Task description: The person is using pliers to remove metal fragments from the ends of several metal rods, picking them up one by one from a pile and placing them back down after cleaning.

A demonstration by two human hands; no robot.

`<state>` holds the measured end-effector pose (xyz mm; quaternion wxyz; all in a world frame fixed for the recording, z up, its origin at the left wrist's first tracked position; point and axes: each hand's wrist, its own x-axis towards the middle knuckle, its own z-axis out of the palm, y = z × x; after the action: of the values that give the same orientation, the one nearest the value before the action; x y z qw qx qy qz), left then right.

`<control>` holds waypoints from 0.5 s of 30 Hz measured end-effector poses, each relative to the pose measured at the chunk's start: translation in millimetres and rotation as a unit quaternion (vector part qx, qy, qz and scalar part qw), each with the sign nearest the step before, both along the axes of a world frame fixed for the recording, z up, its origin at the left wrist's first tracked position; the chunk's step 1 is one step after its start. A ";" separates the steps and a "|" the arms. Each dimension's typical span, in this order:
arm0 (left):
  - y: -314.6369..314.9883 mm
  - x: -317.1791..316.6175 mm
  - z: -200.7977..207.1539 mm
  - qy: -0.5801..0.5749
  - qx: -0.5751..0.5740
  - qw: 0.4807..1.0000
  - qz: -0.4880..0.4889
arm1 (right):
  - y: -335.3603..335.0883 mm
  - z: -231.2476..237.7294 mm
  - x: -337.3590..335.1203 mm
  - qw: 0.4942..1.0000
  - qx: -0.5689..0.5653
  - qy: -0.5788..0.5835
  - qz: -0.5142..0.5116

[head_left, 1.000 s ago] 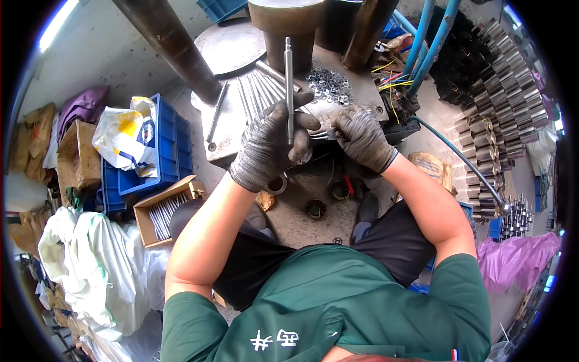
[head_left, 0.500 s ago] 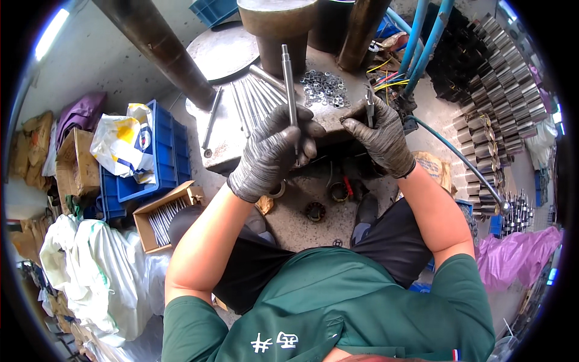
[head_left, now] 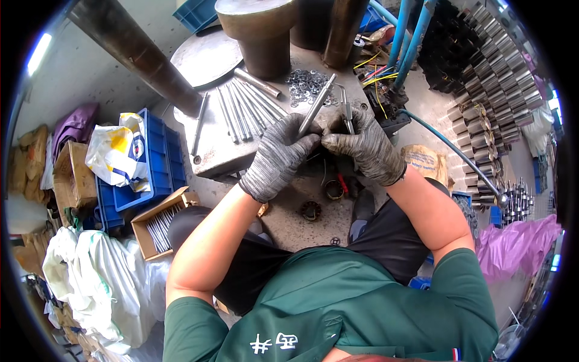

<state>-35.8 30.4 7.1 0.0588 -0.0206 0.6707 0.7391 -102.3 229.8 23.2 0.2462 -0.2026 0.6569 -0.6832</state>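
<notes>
My gloved left hand (head_left: 280,154) is closed around a slim steel shaft (head_left: 318,104), which leans up and to the right out of the fist. Close beside it, my gloved right hand (head_left: 369,148) grips bent-tip pliers (head_left: 347,108); the thin tip points up and bends left toward the shaft's upper end. Most of the pliers' handles are hidden in the glove. The two hands nearly touch at the thumbs. Beyond them on the metal bench (head_left: 211,163) lie a row of similar shafts (head_left: 238,111) and a pile of small metal clips (head_left: 307,84).
Thick steel columns (head_left: 136,57) and a heavy round block (head_left: 259,36) stand on the bench. At left are blue crates (head_left: 166,157) and a cardboard box of rods (head_left: 158,229). A blue hose (head_left: 449,148) and stacked metal cylinders (head_left: 500,78) are at right.
The shaft has tipped from nearly upright to leaning right. My right hand has come left with the pliers, bringing their tip near the shaft. The view has shifted slightly.
</notes>
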 end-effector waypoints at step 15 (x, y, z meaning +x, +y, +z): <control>-6.3 2.1 -4.2 0.080 -0.072 0.994 -0.036 | 6.1 -11.4 -2.8 0.993 -0.031 -0.113 0.014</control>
<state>-33.7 24.1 2.9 0.0298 0.0584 0.7251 0.6855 -105.0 235.9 11.8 0.3220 -0.1410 0.6004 -0.7183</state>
